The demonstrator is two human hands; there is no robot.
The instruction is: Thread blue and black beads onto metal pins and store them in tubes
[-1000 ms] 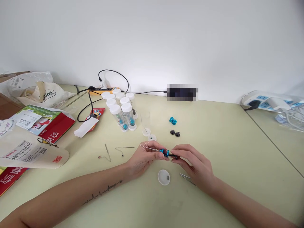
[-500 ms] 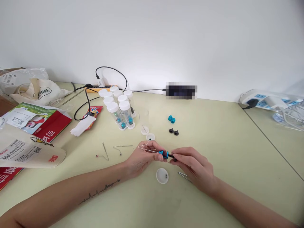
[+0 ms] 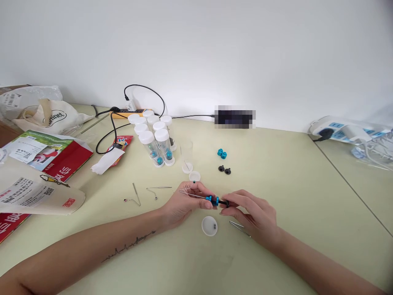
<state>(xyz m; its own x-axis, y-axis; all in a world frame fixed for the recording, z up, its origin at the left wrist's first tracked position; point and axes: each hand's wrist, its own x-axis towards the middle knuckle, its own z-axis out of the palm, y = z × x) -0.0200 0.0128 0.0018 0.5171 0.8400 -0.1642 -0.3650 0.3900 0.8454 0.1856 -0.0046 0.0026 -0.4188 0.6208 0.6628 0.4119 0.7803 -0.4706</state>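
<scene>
My left hand pinches a thin bent wire threaded with small blue beads. My right hand pinches a small black piece at the end of that bead row. Both hands rest low over the pale green table. A white cap with two dark bits inside lies just below the hands. Metal tweezers lie under my right hand.
Two loose blue beads and two black pieces lie beyond the hands. Several white-capped clear vials stand at the back left, an open vial beside them. Bent wires, packaging, cables and power strips surround.
The view has drifted slightly. My hands stay together on the wire, and the black piece now sits tight against the blue beads.
</scene>
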